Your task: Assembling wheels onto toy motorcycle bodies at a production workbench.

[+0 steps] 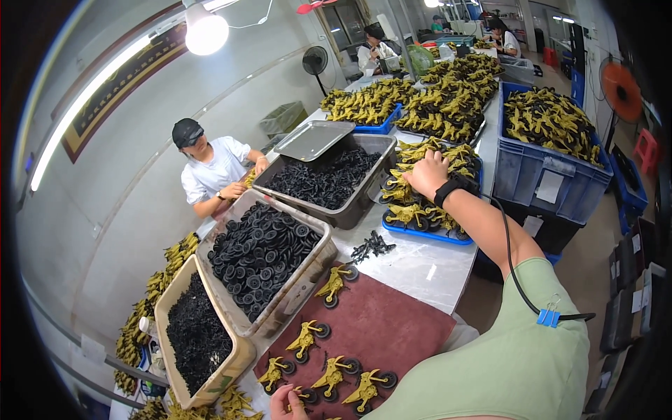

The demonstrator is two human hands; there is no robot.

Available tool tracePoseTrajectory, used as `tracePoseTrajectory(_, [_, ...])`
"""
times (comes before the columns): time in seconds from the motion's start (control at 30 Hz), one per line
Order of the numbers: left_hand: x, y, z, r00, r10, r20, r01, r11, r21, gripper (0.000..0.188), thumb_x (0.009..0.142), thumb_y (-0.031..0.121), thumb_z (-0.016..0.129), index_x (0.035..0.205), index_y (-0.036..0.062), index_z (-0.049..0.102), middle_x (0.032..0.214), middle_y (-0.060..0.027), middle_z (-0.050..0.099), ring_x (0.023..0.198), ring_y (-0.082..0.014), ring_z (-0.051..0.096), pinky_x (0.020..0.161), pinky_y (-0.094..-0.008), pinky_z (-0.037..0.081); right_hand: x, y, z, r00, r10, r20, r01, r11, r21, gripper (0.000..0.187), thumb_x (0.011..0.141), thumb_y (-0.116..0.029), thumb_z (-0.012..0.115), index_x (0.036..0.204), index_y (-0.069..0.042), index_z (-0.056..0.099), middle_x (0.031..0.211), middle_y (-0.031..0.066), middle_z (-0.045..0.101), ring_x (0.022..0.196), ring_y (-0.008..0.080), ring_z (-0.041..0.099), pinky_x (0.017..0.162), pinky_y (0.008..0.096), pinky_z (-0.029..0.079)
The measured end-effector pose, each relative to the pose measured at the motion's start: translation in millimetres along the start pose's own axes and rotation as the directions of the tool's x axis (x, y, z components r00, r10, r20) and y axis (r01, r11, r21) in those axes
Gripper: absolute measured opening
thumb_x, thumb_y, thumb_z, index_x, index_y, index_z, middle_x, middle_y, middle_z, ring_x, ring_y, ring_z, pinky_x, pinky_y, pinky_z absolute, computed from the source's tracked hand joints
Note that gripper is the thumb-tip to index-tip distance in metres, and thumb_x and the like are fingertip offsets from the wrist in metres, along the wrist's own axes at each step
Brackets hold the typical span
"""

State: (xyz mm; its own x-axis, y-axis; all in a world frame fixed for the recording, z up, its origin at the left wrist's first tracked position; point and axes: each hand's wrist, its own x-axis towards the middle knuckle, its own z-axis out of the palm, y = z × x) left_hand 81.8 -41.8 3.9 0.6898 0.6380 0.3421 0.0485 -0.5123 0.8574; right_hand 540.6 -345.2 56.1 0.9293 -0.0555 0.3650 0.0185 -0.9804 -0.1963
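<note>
Bare red cloth [395, 315] left a low passage between the toy motorbikes [332, 376] and the blue tray [428, 236] — a heap of black parts [373, 247] crowded its far end, the wheel bin [297, 287] walled the left, and a tall crate [518, 171] blocked the right.

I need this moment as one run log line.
right hand: at yellow pieces on blue tray | left hand: at yellow piece on maroon mat

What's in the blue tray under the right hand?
Yellow toy parts with black wheels, heaped up in the blue tray. The right hand hides some; the tray's floor and whatever lies deeper are covered, can't tell.
</note>
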Motion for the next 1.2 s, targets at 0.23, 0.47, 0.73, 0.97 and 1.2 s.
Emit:
tracePoseTrajectory(0.23, [-2.1,6.4,-0.8,0.998,0.044,0.04,-0.045,0.999,0.02,0.013,0.094,0.003,0.055,0.103,-0.001,0.063,0.092,-0.007,0.065,0.082,-0.0138,0.062,0.072,-0.0247,0.048,-0.2,8.7,-3.6,0.999,-0.023,0.042,0.029,0.991,-0.131,0.052,0.083,-0.057,0.06,0.098,-0.008,0.073,0.114,0.0127,0.057,0.109,0.0311,0.046,0.09,0.0429,0.034])
tracePoseTrajectory(0.47, [0.2,20.3,0.6,0.996,0.084,0.042,-0.086,0.995,0.047,0.013,0.093,0.004,0.057,0.103,-0.0016,0.064,0.09,-0.0096,0.066,0.082,-0.0158,0.063,0.072,-0.0265,0.049,2.0,2.3,0.5,0.991,0.061,-0.121,-0.087,0.971,-0.223,0.071,0.074,-0.066,0.064,0.108,-0.003,0.064,0.106,0.0102,0.056,0.1,0.0268,0.05,0.082,0.0418,0.038])
tracePoseTrajectory(0.73, [3.3,21.5,1.0,0.988,0.086,0.131,-0.094,0.994,0.056,0.012,0.092,0.005,0.059,0.101,0.0,0.064,0.093,-0.0099,0.065,0.083,-0.0185,0.062,0.072,-0.0286,0.048,-72.6,-106.7,36.7,0.67,-0.733,0.114,0.505,0.563,0.655,0.029,0.087,-0.031,0.063,0.092,-0.002,0.065,0.102,0.0184,0.063,0.094,0.0388,0.06,0.081,0.0435,0.049])
tracePoseTrajectory(0.97, [-7.2,59.7,-6.8,0.922,0.188,0.339,-0.256,0.952,0.168,0.01,0.089,0.003,0.057,0.097,-0.0013,0.062,0.093,-0.0168,0.063,0.096,-0.0329,0.061,0.088,-0.0366,0.046,-146.4,-160.3,72.5,0.547,-0.821,0.161,0.657,0.541,0.526,0.059,0.068,-0.031,0.079,0.116,-0.006,0.057,0.103,0.0211,0.059,0.098,0.0408,0.058,0.082,0.0467,0.05])
tracePoseTrajectory(1.2, [-13.3,60.4,-4.0,0.935,0.11,0.336,-0.191,0.957,0.219,0.01,0.09,0.003,0.056,0.096,-0.002,0.062,0.094,-0.0179,0.064,0.099,-0.0348,0.061,0.092,-0.0386,0.045,-120.7,-106.3,22.0,0.718,-0.693,0.071,0.483,0.568,0.667,0.061,0.065,-0.033,0.082,0.115,-0.01,0.056,0.106,0.0214,0.049,0.094,0.0363,0.054,0.082,0.0457,0.048])
